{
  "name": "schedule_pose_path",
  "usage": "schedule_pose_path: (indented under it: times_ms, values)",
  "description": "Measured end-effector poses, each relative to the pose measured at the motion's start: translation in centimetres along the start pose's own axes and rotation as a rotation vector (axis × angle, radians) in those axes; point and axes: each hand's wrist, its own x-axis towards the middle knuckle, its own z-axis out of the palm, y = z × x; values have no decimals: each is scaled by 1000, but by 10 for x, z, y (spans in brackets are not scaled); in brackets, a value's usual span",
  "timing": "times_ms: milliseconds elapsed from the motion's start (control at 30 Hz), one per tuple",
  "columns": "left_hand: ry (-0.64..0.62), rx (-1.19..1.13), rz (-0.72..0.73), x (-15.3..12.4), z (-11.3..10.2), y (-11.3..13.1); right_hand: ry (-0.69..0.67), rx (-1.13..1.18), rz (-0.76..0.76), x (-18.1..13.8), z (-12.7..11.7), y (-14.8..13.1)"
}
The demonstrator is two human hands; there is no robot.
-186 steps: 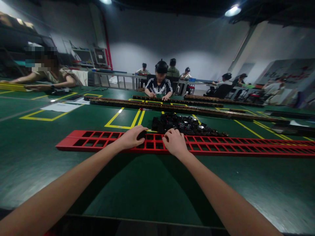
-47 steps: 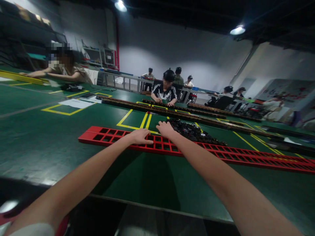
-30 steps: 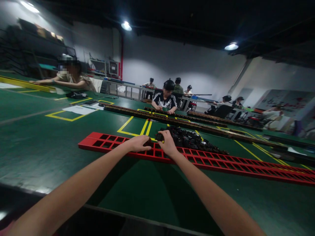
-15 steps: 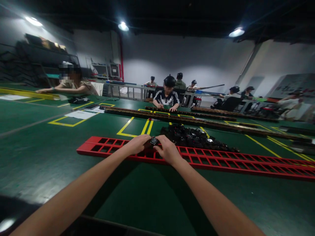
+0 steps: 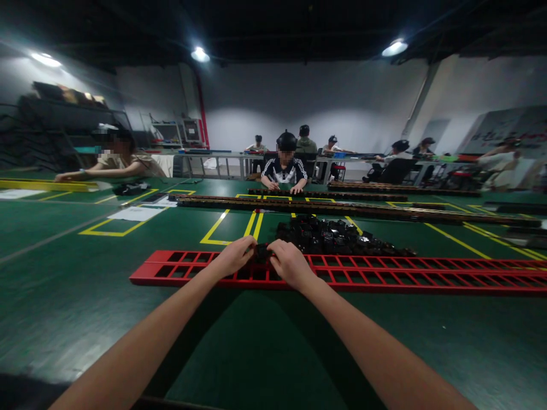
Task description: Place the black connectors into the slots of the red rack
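Note:
Between my two hands is a small black plastic part, held just above a long red slotted rail. The fingers of my left hand are bent against the part's left side. On its right side, my right hand grips it with thumb and fingers. My fingers partly cover the part, so its exact kind cannot be made out. Just behind the rail lies a heap of similar black parts.
Long dark rails cross the green table farther back. Paper sheets and yellow tape marks lie at left. A co-worker sits opposite, another person at far left; several more work behind.
The black part has tipped, so its pale-marked face no longer shows clearly. My hands stay on either side of it, and the head view has shifted slightly.

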Motion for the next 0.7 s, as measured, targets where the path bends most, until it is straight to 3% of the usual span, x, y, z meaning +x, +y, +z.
schedule_pose_path:
  times_ms: [267,433,600,700]
  values:
    - [-19,-76,60,-4,2,3,23,-87,83,0,-5,-6]
    - [21,-94,34,-3,6,13,8,-80,7,0,-3,-5]
    - [-22,-62,134,0,11,17,-73,-4,-124,-1,-2,-7]
    - [68,-62,110,3,11,14,-69,-7,-96,-1,-3,-7]
